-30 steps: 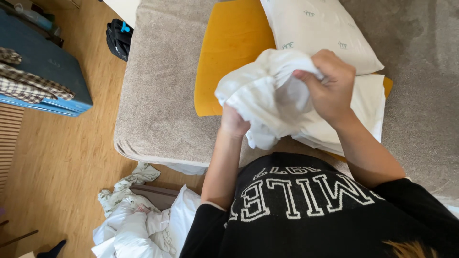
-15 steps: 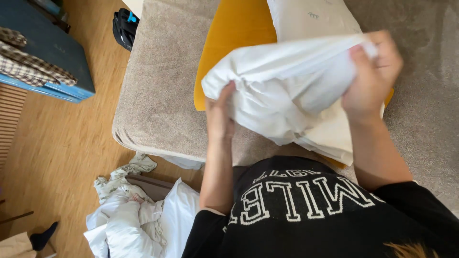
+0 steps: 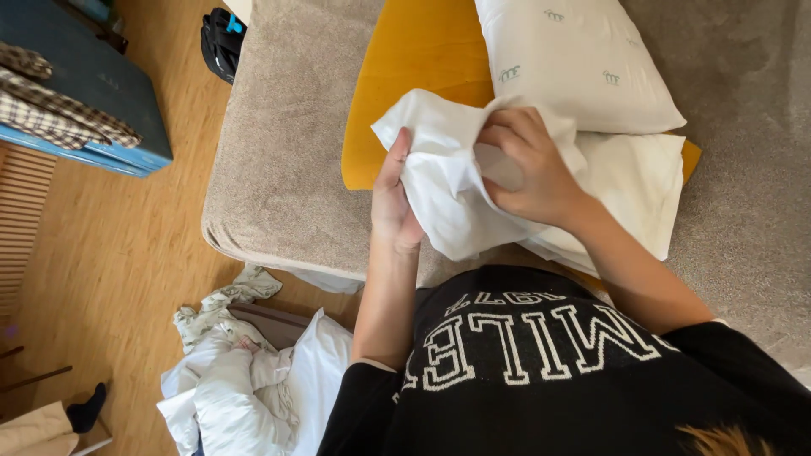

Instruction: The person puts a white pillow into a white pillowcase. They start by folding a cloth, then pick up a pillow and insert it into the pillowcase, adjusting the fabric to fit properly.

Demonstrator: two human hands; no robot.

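A: What's on the far left of the room?

B: A wooden floor (image 3: 110,279), with a blue case (image 3: 93,93) at the top corner and a checked cloth (image 3: 51,105) draped over it. Lower down, a heap of white bedding (image 3: 245,380) lies on the floor beside the bed. A black bag (image 3: 221,42) sits on the floor by the bed's upper corner.

A: And the bed?

B: It is covered with a beige sheet (image 3: 287,160), fuzzy in texture, with its corner rounded toward the floor. A yellow cushion (image 3: 414,76) lies flat on it, and a white pillow (image 3: 574,59) with small green marks rests partly on that cushion.

A: Where are the hands?

B: Both are on a white pillowcase (image 3: 448,190) held over the cushion's near edge. The left hand (image 3: 394,198) presses against its left side, fingers fairly straight and thumb behind the fabric. The right hand (image 3: 528,165) has its fingers curled tight, bunching the cloth in its grip.

A: Anything further right?

B: The pillowcase trails onto another white pillow (image 3: 642,181) lying flat, then bare beige sheet.
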